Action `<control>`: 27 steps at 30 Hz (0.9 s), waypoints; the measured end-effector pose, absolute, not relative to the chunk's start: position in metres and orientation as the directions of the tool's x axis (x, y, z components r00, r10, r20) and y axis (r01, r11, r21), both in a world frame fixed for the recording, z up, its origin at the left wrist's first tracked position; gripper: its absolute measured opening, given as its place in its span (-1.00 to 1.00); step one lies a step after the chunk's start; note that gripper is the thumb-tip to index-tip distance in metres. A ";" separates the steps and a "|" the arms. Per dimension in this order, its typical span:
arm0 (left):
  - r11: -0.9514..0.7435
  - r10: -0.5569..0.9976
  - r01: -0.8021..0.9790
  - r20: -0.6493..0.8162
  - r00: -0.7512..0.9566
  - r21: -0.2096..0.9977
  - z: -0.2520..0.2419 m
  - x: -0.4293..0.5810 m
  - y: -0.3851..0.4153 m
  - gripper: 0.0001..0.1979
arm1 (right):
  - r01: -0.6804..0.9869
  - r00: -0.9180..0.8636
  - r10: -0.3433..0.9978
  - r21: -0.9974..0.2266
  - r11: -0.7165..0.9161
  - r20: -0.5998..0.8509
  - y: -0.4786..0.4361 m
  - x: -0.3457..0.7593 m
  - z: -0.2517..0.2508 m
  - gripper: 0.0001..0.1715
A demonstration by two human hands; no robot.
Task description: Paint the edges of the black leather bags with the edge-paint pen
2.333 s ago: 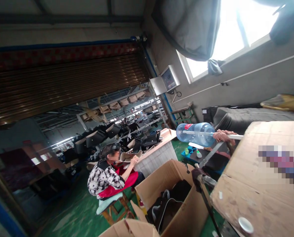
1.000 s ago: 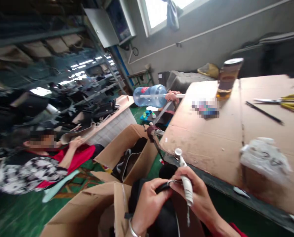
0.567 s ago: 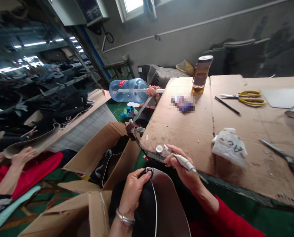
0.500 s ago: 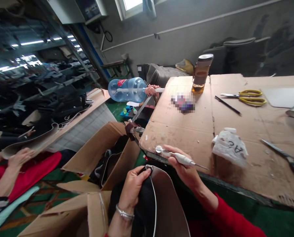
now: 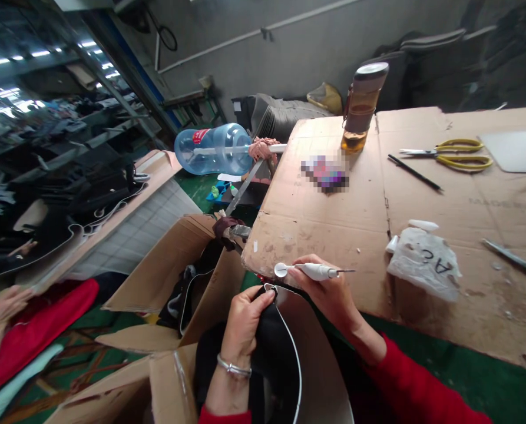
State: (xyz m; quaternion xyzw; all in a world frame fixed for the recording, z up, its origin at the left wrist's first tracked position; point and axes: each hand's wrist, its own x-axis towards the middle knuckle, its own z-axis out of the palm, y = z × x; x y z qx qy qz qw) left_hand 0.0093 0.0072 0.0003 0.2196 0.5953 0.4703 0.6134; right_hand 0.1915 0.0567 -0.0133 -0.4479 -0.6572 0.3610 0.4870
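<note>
My left hand [image 5: 242, 321] pinches the top edge of a dark sheet piece [image 5: 316, 335], black on one face and brownish-grey on the other, with white edging. The piece hangs down over my lap, and its lower part is out of view. In my right hand [image 5: 331, 297] is a white-handled tool [image 5: 318, 271] with a thin metal tip pointing right. A round white part [image 5: 281, 270] shows at its other end, by my fingertips. This hand is just above the table's front edge, close to the held piece but apart from my left hand.
On the cardboard-covered table [image 5: 324, 235] lie yellow-handled scissors [image 5: 461, 154], a black pen [image 5: 415, 172], a plastic bag [image 5: 424, 262] and a drink bottle [image 5: 364, 109]. Open cardboard boxes [image 5: 156, 265] stand left. A water jug [image 5: 214, 148] juts beyond the table. Another person's hand [image 5: 9, 306] is far left.
The view has shifted slightly, so the table things sit differently in it. My right hand has turned the tool nearer to level. My left hand keeps its pinch on the piece.
</note>
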 end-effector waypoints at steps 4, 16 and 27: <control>0.484 0.833 -0.259 -0.531 -0.154 0.836 0.000 0.011 0.007 -0.68 | 0.270 -0.168 0.924 -0.886 0.377 0.342 0.058 0.193 -0.013 -0.76; 0.494 0.851 -0.154 -0.512 -0.112 0.855 -0.001 0.007 0.013 -0.72 | 0.351 -0.209 0.921 -0.854 0.383 0.328 0.057 0.194 -0.015 -0.73; 0.421 0.905 -0.036 -0.422 -0.049 0.906 0.015 0.013 0.013 -0.75 | -0.083 -0.111 0.985 -0.989 0.125 0.133 0.057 0.201 -0.013 -0.67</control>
